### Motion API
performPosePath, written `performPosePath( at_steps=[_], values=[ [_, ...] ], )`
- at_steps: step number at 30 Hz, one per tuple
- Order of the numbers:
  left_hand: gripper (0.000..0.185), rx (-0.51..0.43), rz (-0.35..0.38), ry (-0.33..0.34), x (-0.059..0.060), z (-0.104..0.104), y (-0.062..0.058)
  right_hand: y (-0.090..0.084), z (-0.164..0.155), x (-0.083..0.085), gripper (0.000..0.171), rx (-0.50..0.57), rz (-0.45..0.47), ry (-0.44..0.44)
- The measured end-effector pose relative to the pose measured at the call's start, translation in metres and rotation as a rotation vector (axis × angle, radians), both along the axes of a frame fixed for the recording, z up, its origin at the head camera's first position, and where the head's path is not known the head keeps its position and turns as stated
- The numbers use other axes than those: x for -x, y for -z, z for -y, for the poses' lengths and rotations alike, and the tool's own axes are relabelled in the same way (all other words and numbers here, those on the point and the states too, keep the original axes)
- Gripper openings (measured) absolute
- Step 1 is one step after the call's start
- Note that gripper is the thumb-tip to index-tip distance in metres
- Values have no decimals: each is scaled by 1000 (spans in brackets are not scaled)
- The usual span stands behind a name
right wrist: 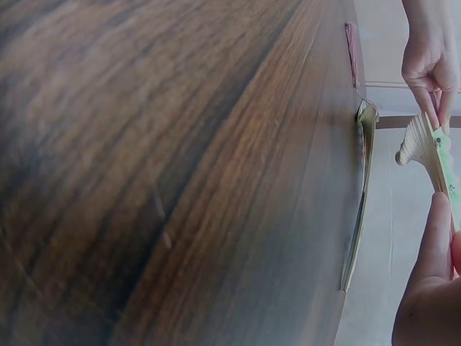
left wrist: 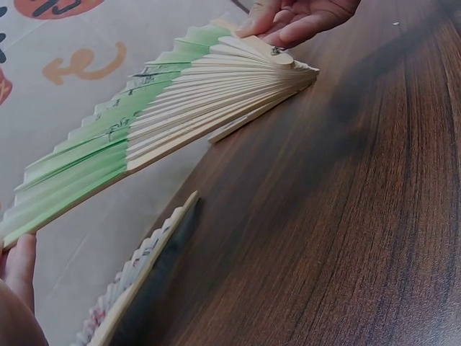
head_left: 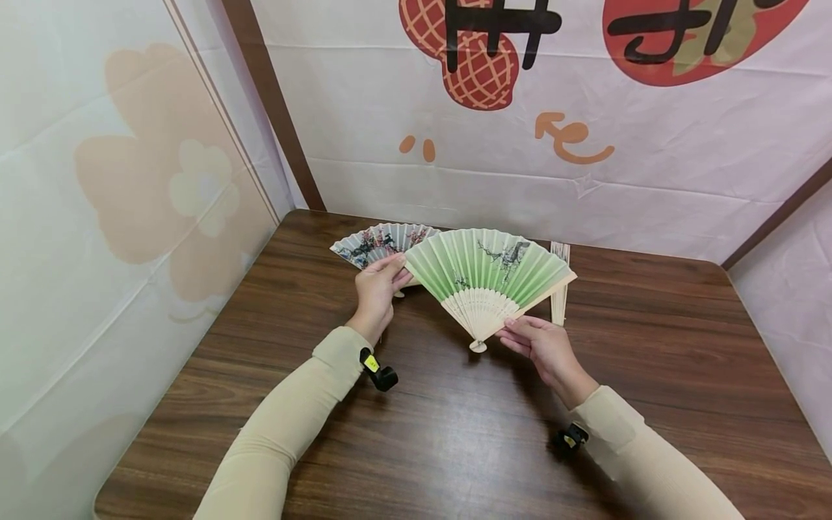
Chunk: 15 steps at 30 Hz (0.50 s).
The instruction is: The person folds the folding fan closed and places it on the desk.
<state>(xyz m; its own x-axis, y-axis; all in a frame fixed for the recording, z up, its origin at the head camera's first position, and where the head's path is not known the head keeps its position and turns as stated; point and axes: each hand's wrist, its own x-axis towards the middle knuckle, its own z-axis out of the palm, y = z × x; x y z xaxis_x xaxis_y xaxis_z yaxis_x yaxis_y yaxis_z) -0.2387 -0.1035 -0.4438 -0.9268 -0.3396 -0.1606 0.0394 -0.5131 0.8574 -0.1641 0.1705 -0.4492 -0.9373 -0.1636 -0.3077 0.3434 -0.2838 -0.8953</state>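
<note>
Lying beyond and to the left of the green fan [head_left: 484, 267], one patterned fan [head_left: 383, 240] is resting spread on the table [head_left: 442, 448], partly hidden from above. Nearer the person, at the green fan's left edge, the left hand [head_left: 375, 295] is pinching the outer corner of the leaf between thumb and fingers. Next is the green fan itself — it is hanging in the air between the two hands, its pleats spreading wide and its pivot end pointing toward the person. Low on the green fan's right side, near that pivot, the right hand [head_left: 546, 348] is gripping the outer stick. Behind the green fan's right end, one bundle of pale slats [head_left: 558, 307] is lying partly covered; it is looking like a folded fan, though its whole shape is not showing.

Judging by how things are lying, the spreading of the green fan is appearing done or close to it, and the patterned fan is already lying open. The green fan is not yet resting on the table, and the slats are not showing any spread. Counting up, the pictures are showing one green fan, one patterned fan, one slat bundle and two hands — both gripping.
</note>
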Motion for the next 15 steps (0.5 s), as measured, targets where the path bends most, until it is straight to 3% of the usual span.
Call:
performPosePath(
  at_steps=[7,15],
  values=[
    [29,21,-5,25,-1,-2,-2,0,-1,0,31,2,14,-17],
    [26,50,6,30,0,-4,-2,0,-2,-1,30,-1,18,-32]
  ],
)
